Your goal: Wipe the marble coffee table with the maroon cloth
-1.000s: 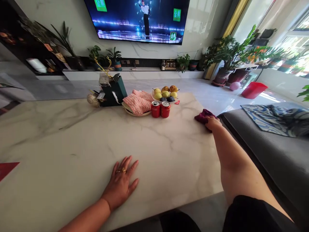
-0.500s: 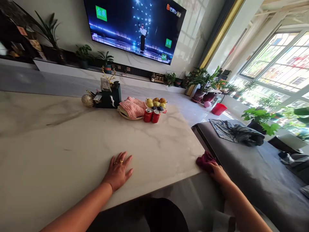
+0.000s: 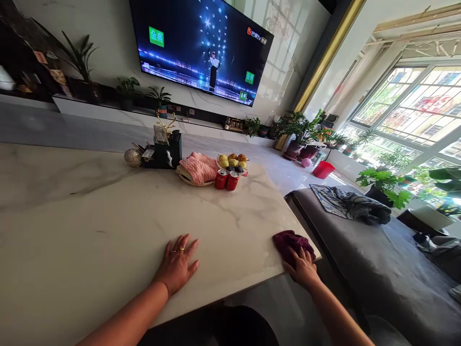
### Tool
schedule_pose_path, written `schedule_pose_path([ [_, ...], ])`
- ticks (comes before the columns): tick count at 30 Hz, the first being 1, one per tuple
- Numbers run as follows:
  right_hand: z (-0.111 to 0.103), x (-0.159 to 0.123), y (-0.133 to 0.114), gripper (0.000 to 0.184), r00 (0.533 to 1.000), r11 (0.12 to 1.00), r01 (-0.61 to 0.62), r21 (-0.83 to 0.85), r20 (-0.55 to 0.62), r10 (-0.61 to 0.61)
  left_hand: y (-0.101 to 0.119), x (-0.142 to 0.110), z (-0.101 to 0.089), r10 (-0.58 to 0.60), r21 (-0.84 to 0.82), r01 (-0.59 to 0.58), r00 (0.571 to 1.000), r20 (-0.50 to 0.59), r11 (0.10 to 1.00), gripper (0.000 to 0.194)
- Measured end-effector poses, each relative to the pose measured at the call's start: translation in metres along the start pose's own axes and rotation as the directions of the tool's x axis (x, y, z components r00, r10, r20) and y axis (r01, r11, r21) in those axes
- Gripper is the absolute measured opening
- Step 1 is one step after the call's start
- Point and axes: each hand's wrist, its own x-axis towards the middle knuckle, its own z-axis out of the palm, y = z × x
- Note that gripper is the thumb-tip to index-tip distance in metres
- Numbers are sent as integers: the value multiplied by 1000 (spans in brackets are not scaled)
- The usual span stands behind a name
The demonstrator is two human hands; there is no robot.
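Note:
A pale marble table [image 3: 108, 211] fills the lower left of the view. My left hand [image 3: 175, 263] lies flat on it near the front edge, fingers spread, a gold ring on one finger. My right hand [image 3: 303, 267] presses on a dark purple cloth [image 3: 290, 240] at the table's near right corner, fingers over its near side.
At the table's far end stand two red cans [image 3: 226, 179], a fruit bowl [image 3: 232, 161], a plate with a pink cloth [image 3: 196, 168] and a dark tissue box [image 3: 163, 151]. A grey sofa [image 3: 378, 259] with a blanket runs along the right. A TV [image 3: 201, 45] hangs on the wall.
My right hand has drawn the purple cloth from the far right edge back along the edge to the near right corner. The view swung right. My left hand stayed put.

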Motion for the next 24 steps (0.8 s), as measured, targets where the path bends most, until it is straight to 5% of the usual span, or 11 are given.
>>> schedule_pose_path([
  [4,30,10,-8,68,997,1000,10,-12,-83,-11,-6,-2,8,32,-18,-33,998,-45,999,65],
  [12,17,76,0,63,957,974,212,83,-221,-189,-9,-4,14,73,60,-70,996,-53,996,66],
  [18,-9,161,-46,60,925,959,263,102,-311,-220,-14,-8,24,116,116,-99,982,-147,988,62],
  [24,-38,241,-108,49,939,962,222,158,-299,-168,-19,-12,28,174,160,-143,963,-205,977,64],
])
